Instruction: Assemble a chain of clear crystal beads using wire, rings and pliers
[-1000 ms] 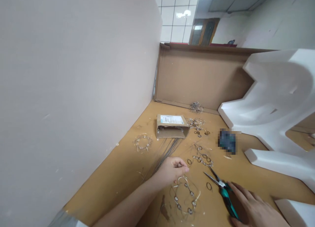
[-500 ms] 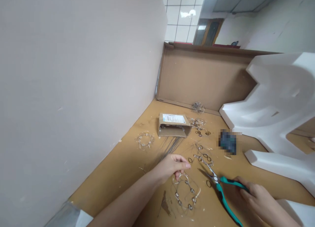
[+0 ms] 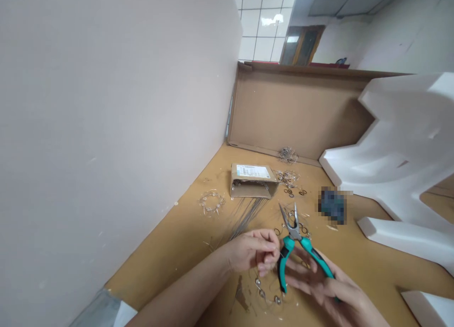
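Note:
My left hand [image 3: 252, 252] is closed in a pinch over the table. What its fingertips hold, if anything, is too small to make out. My right hand [image 3: 329, 284] grips a pair of needle-nose pliers [image 3: 294, 233] with teal and black handles. The jaws are spread and point away from me, just right of my left fingers. Below the hands lies a beaded wire ring [image 3: 262, 293], partly covered by the pliers and my right hand. Small dark rings [image 3: 304, 230] and beaded wire lie behind the pliers, partly hidden.
A small open cardboard box [image 3: 252, 187] stands ahead, with straight wires [image 3: 248, 216] in front. Another beaded wire ring [image 3: 212, 203] lies to the left. Wire tangles [image 3: 288, 154] sit against the cardboard wall [image 3: 294, 109]. White foam [image 3: 386, 137] and a blurred dark object [image 3: 332, 205] are right.
My right hand has brought the pliers left and turned them upward, with the jaws now wide apart, beside my left hand. My left hand has shifted slightly toward me, still pinched.

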Demonstrator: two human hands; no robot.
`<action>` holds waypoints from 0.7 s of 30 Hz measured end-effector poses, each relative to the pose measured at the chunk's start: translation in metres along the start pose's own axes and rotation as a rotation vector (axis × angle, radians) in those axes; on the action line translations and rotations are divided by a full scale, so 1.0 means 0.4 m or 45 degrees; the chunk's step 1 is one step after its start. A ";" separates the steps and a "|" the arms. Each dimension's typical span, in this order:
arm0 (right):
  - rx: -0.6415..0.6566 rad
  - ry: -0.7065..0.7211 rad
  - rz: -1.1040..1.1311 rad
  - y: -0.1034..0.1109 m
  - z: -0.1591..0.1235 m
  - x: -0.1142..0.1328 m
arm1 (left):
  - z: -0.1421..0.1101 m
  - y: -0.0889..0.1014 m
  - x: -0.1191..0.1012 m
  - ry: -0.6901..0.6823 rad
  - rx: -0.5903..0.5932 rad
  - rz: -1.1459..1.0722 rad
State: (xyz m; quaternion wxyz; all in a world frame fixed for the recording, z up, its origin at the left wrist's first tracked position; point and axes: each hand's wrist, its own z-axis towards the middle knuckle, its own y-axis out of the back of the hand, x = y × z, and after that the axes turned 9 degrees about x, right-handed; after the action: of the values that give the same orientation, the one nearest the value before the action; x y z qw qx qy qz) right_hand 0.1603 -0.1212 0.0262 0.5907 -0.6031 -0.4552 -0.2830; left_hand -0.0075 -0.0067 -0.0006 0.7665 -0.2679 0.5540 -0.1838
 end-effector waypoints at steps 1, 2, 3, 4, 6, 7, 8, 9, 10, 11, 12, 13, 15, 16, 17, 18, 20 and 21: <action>0.056 0.021 0.061 0.003 0.002 -0.014 | -0.001 0.002 0.000 -0.007 0.003 0.000; 0.104 0.033 0.099 0.006 0.003 -0.023 | -0.002 0.004 0.001 -0.004 -0.002 0.010; 0.150 0.035 0.112 0.009 0.002 -0.028 | -0.002 0.005 0.003 0.013 -0.013 0.033; 0.192 0.022 0.098 0.009 0.001 -0.030 | -0.001 0.006 0.007 0.040 -0.027 0.072; 0.224 -0.027 0.009 0.002 -0.002 -0.028 | 0.002 0.003 0.015 0.106 -0.065 0.182; 0.192 -0.055 -0.065 -0.004 -0.002 -0.027 | 0.005 -0.001 0.019 0.138 -0.082 0.244; 0.126 -0.073 -0.167 -0.010 -0.001 -0.026 | 0.007 -0.006 0.022 0.166 -0.092 0.304; 0.037 -0.078 -0.308 -0.015 0.001 -0.027 | 0.009 -0.013 0.024 0.187 -0.097 0.361; -0.069 -0.056 -0.484 -0.018 0.003 -0.029 | 0.011 -0.019 0.024 0.205 -0.092 0.405; -0.184 -0.008 -0.675 -0.018 0.004 -0.030 | 0.011 -0.025 0.022 0.219 -0.086 0.441; -0.295 0.062 -0.854 -0.013 0.005 -0.031 | 0.010 -0.030 0.019 0.235 -0.079 0.473; -0.395 0.143 -1.000 -0.004 0.004 -0.031 | 0.008 -0.033 0.014 0.244 -0.082 0.496; -0.520 0.274 -1.164 0.027 -0.002 -0.024 | 0.003 -0.032 0.001 0.242 -0.129 0.523; -0.530 0.305 -1.213 0.047 -0.008 -0.017 | 0.000 -0.028 -0.004 0.230 -0.169 0.527; -0.494 0.307 -1.283 0.069 -0.015 -0.008 | -0.002 -0.023 -0.009 0.212 -0.218 0.525; -0.407 0.286 -1.393 0.092 -0.025 0.003 | -0.003 -0.018 -0.013 0.193 -0.271 0.514; -0.297 0.276 -1.670 0.132 -0.046 0.033 | -0.002 -0.010 -0.017 0.182 -0.370 0.461; -0.308 0.321 -1.831 0.147 -0.057 0.051 | 0.000 -0.008 -0.017 0.185 -0.414 0.432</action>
State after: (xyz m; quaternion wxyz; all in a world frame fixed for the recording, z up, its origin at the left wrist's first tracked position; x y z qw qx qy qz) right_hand 0.2254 -0.1323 0.0205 0.2367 -0.1798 -0.6322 -0.7155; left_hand -0.0097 -0.0053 0.0066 0.6915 -0.2769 0.6669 0.0204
